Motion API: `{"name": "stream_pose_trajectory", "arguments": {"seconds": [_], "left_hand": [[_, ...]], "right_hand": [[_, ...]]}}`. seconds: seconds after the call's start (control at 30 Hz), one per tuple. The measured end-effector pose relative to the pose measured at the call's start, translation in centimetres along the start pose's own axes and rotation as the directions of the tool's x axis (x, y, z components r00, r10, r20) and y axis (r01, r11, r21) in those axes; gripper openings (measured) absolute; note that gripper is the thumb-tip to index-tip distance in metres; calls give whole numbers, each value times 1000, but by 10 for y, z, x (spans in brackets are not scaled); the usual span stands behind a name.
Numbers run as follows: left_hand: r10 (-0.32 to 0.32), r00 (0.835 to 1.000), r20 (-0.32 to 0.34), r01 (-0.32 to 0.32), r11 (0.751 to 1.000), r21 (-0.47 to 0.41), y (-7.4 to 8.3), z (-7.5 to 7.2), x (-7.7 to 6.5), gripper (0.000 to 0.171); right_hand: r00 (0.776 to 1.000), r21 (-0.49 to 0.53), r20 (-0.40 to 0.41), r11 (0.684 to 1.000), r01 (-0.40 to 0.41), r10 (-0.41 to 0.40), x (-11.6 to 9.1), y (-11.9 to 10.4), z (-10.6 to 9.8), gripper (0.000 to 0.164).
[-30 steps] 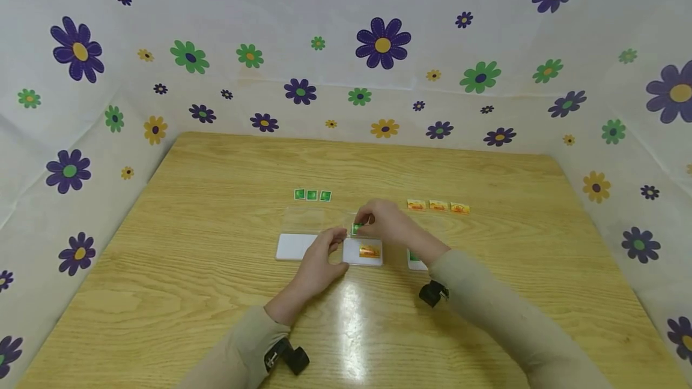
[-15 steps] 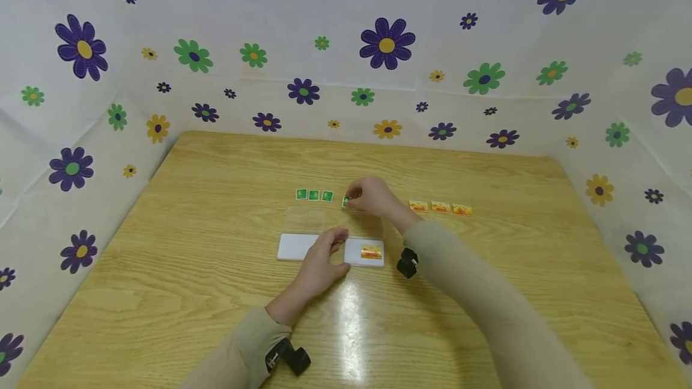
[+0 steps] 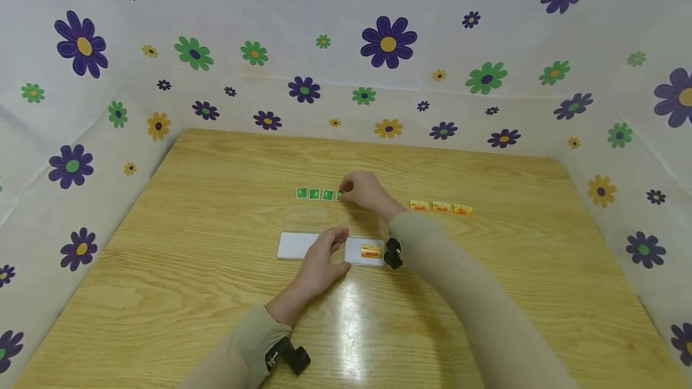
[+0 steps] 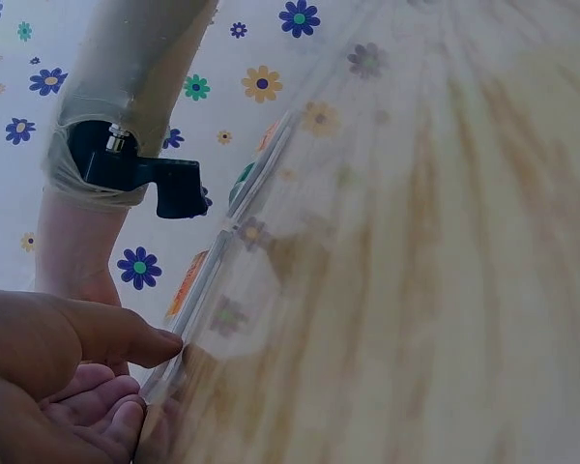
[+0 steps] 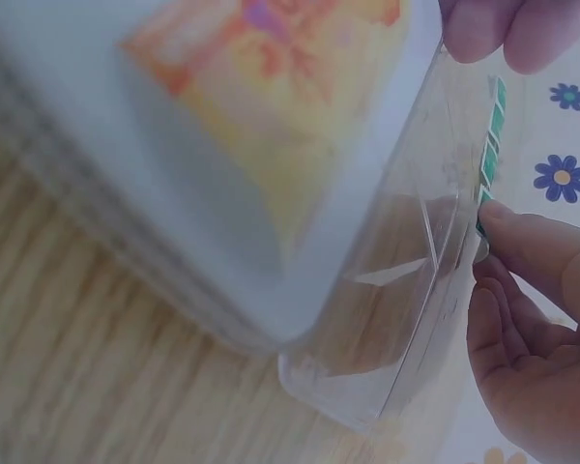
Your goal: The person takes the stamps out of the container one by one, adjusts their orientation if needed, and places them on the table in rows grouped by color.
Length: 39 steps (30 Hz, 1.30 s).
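Observation:
My right hand (image 3: 364,189) pinches a small green square card (image 3: 339,196) between thumb and fingers, at the right end of a row of similar green cards (image 3: 314,194). In the right wrist view the thumb lies on the edge of the held green card (image 5: 483,215). My left hand (image 3: 318,264) holds a shallow white case (image 3: 352,251), its thumb at the near edge and its fingers at the far edge. An orange-and-yellow card (image 3: 371,251) lies on the right side of this case. The transparent lid (image 5: 387,309) is folded back behind it.
Another white case (image 3: 292,246) with a raised clear lid (image 3: 305,216) lies to the left, partly behind my left hand. Several orange-and-yellow cards (image 3: 441,206) form a row at the right, behind my right sleeve (image 3: 432,239). Flowered cloth (image 3: 389,89) walls the wooden table (image 3: 189,209).
My right hand has moved away from the case, back and left, carrying the green card to the end of the green row. The left hand has stayed at the case.

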<state>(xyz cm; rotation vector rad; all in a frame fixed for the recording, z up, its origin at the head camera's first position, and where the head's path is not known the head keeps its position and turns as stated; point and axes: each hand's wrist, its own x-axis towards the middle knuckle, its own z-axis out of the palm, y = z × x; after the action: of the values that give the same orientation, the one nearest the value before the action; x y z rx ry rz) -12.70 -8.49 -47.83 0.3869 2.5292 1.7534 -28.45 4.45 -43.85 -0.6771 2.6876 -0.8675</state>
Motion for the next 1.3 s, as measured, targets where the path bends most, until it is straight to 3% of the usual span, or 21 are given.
{"name": "stream_pose_trajectory", "arguments": {"seconds": [0.87,1.3], "left_hand": [[-14,1000,-4,14,1000,-12,3,-1,0,60],[-15,1000,8,15,1000,-14,3,-2,0,61]], "right_hand": [[1000,-35,12,999,19,-19,3,-1,2,16],[999,33,17,998,45,-45,-1,-5,-3,11]]}}
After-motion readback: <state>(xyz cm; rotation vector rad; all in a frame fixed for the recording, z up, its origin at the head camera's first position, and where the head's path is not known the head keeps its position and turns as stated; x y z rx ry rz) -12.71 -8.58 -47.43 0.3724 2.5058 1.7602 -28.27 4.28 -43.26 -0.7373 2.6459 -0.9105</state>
